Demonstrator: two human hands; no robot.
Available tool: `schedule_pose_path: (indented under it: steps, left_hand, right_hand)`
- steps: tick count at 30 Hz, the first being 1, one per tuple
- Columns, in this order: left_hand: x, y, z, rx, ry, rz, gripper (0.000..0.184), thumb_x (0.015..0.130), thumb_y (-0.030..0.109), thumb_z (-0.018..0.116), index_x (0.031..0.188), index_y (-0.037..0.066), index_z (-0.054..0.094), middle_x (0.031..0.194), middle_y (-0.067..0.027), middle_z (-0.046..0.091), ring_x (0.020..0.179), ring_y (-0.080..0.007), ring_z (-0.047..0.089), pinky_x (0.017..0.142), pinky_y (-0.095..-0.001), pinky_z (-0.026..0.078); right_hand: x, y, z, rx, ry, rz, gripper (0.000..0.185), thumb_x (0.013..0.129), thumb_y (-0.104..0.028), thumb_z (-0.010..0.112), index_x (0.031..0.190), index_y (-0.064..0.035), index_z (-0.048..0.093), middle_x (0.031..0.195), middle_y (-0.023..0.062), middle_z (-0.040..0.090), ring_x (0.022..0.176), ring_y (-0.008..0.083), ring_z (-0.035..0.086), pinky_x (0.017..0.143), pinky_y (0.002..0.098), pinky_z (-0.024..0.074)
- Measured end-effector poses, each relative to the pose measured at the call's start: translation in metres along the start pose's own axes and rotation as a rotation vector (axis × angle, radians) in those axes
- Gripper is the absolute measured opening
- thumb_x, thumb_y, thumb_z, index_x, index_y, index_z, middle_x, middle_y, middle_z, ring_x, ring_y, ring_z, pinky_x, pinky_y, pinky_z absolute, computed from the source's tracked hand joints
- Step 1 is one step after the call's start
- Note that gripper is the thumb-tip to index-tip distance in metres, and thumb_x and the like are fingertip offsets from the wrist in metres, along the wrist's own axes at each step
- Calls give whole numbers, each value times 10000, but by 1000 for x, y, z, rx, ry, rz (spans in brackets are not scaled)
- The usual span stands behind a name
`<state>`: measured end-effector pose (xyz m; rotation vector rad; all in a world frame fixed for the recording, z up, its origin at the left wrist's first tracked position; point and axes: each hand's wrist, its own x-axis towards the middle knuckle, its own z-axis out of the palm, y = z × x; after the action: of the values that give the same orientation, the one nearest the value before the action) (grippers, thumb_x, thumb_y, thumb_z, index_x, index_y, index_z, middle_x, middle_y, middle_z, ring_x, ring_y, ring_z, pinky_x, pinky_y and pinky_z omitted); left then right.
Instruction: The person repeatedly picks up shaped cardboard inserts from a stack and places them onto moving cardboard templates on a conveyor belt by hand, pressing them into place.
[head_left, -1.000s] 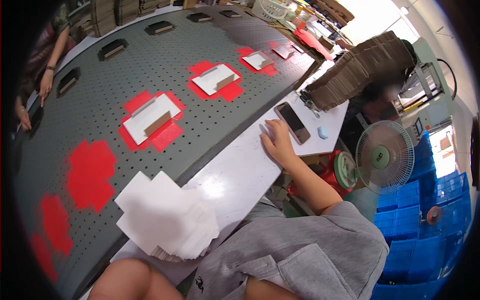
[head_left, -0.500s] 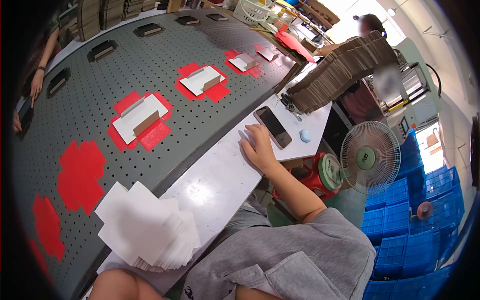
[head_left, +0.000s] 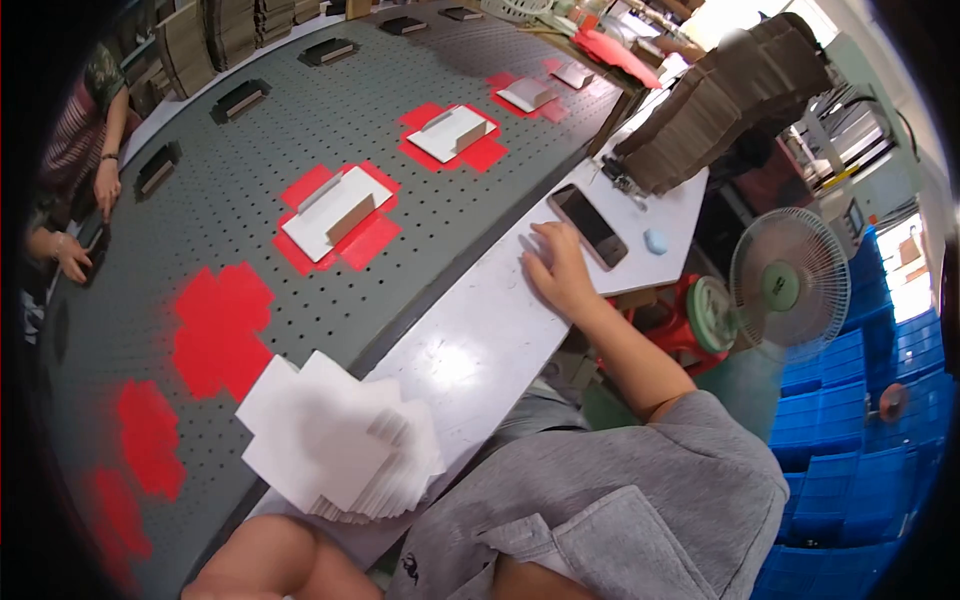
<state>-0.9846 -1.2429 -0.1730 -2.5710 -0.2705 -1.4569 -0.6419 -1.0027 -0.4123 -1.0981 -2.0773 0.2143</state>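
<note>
Looks partway along: shows four white flapped pieces (head_left: 335,210) set on red patches (head_left: 222,335), with three more patches bare toward the left of the perforated surface (head_left: 420,235). Counts one stack of white sheets (head_left: 325,435) on the counter (head_left: 455,325), too packed to number. Counts five dark pieces (head_left: 240,98) far side, seemingly another at a co-worker's hands (head_left: 108,188). Rests right hand (head_left: 562,268) half-open beside one phone (head_left: 590,228), gripping nothing; can't see left hand.
</note>
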Motion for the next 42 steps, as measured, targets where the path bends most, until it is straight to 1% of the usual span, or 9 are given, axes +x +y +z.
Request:
schedule_pose_path:
  steps: [10, 12, 14, 18, 22, 31, 38, 40, 42]
  left_hand:
    - [-41, -1, -24, -23, -21, -251, 302, 571, 193, 876, 586, 168, 576, 556, 31, 557, 517, -123, 551, 489, -261, 427]
    - [-49, -14, -46, -158, -126, -290, 256, 699, 222, 823, 617, 138, 595, 589, 7, 572, 552, -141, 567, 520, -262, 444]
    - [-74, -2, -15, 136, 363, -572, 221, 803, 259, 738, 696, 90, 644, 695, -45, 617, 656, -167, 607, 591, -305, 473]
    - [-179, 40, -30, 263, 590, -1264, 496, 944, 480, 483, 1026, 24, 663, 1080, -162, 633, 1002, -239, 583, 804, -367, 444]
    - [-241, 82, 37, 28, 1051, -1565, 727, 951, 585, 360, 1396, 10, 345, 1344, -155, 494, 1171, -243, 500, 954, -368, 412]
    - [-187, 66, 108, -60, 1334, -1671, 454, 833, 81, 436, 1276, -6, 393, 1215, -127, 490, 1105, -192, 483, 981, -327, 385]
    - [-177, 33, 131, -258, 1116, -1622, 375, 804, 42, 452, 1178, 16, 441, 1297, -147, 393, 1220, -226, 389, 1035, -371, 319]
    - [-206, 24, 102, -105, 575, -1611, 372, 742, 9, 496, 1112, 42, 471, 1312, -159, 357, 1268, -268, 341, 1046, -392, 305]
    - [-221, -2, 37, 59, 535, -1719, 405, 682, -1, 532, 1081, 63, 500, 1302, -157, 353, 1295, -308, 310, 1053, -402, 296]
  right_hand:
    - [-6, -13, 9, 111, 94, 5, 398, 767, -52, 643, 1145, 14, 536, 1080, 175, 547, 995, 318, 537, 894, 375, 419]
    - [-7, -16, 10, 95, 121, -50, 354, 779, -22, 627, 1124, 15, 556, 1084, 173, 560, 1017, 315, 541, 904, 363, 421]
    - [-11, -23, 14, 209, 60, 37, 322, 793, -9, 619, 1111, 1, 572, 1132, 129, 568, 1052, 246, 539, 934, 333, 406]
    - [19, -73, 42, 612, -299, -12, 285, 809, -21, 615, 1090, 10, 578, 1090, 95, 574, 1027, 186, 540, 906, 288, 407]
    - [52, -161, 89, 928, -804, 23, 406, 824, -42, 636, 1221, -35, 548, 1154, 79, 558, 1095, 168, 527, 936, 321, 417]
    - [70, -245, 145, 1203, -1407, 256, 569, 792, 49, 543, 1344, -65, 474, 1135, 75, 597, 1090, 150, 542, 933, 301, 436]
    - [83, -190, 112, 1156, -1205, 114, 462, 722, 102, 562, 1159, -47, 575, 1083, 34, 571, 986, 117, 522, 871, 264, 418]
    - [84, -189, 108, 1179, -1217, 158, 407, 709, 131, 551, 1072, -49, 581, 1109, 24, 554, 996, 109, 510, 880, 261, 407]
    - [86, -194, 112, 1119, -1216, 90, 332, 713, 131, 541, 993, -47, 566, 1106, 38, 542, 995, 111, 506, 880, 263, 406]
